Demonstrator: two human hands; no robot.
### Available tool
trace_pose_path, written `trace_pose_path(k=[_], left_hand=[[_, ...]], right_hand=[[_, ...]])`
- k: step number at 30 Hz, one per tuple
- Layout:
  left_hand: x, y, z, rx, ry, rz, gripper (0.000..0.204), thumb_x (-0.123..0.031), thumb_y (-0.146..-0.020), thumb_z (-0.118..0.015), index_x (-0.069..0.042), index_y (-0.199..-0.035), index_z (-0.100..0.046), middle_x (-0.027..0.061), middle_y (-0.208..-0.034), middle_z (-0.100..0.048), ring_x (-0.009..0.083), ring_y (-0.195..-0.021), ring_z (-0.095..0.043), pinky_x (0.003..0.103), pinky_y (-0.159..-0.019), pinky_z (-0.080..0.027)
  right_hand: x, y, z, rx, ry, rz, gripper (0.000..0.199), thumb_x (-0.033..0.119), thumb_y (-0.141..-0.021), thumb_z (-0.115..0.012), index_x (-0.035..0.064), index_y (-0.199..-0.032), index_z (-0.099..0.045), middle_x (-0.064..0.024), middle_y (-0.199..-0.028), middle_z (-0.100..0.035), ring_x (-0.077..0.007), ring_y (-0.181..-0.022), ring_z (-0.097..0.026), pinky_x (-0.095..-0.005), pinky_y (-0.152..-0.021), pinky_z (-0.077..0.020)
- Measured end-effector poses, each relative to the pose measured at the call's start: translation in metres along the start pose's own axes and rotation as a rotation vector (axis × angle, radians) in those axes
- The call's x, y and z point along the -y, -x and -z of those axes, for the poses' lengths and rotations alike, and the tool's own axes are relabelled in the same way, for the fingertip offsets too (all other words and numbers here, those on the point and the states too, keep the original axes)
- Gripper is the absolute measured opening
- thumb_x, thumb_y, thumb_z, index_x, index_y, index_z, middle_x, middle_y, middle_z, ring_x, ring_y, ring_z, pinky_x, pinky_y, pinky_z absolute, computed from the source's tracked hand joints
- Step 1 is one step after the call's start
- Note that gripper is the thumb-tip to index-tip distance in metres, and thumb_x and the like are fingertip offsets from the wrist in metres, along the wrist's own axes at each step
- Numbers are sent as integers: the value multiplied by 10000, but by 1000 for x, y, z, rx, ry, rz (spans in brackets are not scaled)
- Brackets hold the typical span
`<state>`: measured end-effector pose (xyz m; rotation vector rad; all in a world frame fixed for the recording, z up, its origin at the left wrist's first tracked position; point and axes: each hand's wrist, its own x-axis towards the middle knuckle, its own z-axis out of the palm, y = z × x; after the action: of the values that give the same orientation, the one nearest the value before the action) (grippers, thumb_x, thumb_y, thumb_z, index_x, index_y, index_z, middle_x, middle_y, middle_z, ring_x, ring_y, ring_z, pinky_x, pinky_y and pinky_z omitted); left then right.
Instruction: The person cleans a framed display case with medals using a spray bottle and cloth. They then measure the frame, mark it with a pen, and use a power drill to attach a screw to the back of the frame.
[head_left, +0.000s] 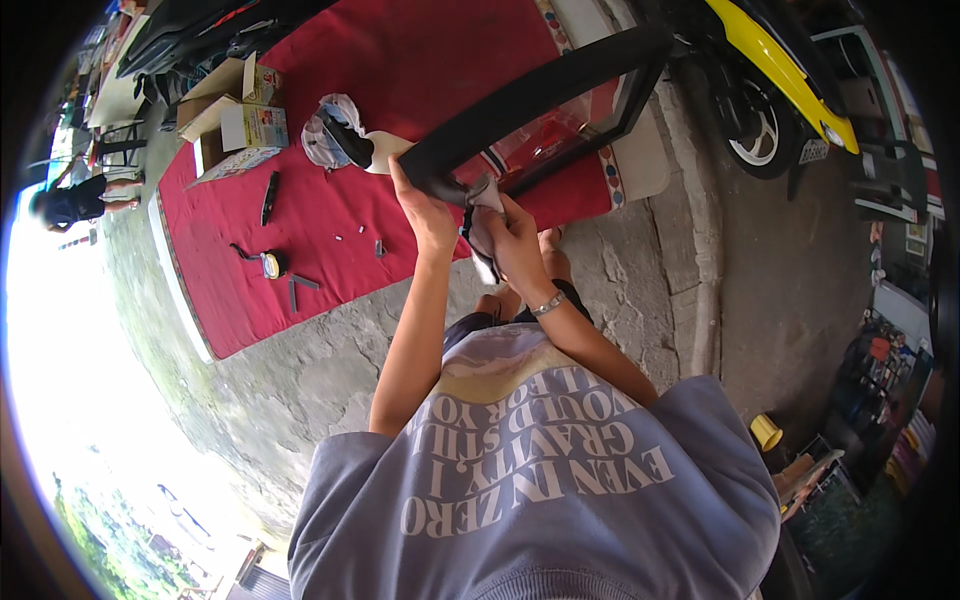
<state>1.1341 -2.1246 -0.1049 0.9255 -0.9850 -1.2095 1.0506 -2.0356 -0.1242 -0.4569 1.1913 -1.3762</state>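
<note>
My left hand (428, 212) grips the near left corner of a large black frame (530, 95), which holds a clear, see-through panel (548, 132). The frame tilts up over the red cloth and stretches away to the right. Close beside that corner, my right hand (515, 238) is closed on a crumpled pale grey cloth (484, 194) with a dark edge. The cloth lies against the frame's lower corner, and part of it hangs below my fingers. My right fingertips are partly hidden by the cloth.
A red cloth (330, 245) covers the surface ahead. On it are an open cardboard box (235, 135), a plastic bag (325, 135), a black pen-like tool (270, 198), a small yellow roll (272, 265) and dark strips (297, 286). A yellow motorbike (775, 70) stands right.
</note>
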Motion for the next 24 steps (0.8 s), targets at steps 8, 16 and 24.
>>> trace_pose_path(k=[8,16,24], left_hand=[[-39,6,-12,38,-92,63,398,-341,-975,-566,14,-1155,-552,77,-1025,-621,148,-946,-565,285,-890,-443],[-35,4,-4,157,-107,-24,472,-391,-964,-606,24,-1184,-560,117,-1138,-653,161,-1026,-597,296,-931,-460],[-39,7,-3,195,-130,-25,396,-342,-989,-562,1,-1187,-550,69,-1089,-625,133,-1023,-559,281,-954,-418]], right_hand=[[68,23,-36,-47,-957,-197,209,218,-993,-568,90,-1137,-647,-25,-1040,-702,-155,-945,-676,-306,-855,-537],[160,-40,61,-300,-926,166,229,267,-990,-527,113,-1097,-660,-42,-1066,-705,-216,-969,-674,-359,-879,-543],[136,-84,109,-746,924,1088,239,4,-886,-557,2,-1112,-635,-144,-906,-569,-335,-767,-604,-407,-641,-476]])
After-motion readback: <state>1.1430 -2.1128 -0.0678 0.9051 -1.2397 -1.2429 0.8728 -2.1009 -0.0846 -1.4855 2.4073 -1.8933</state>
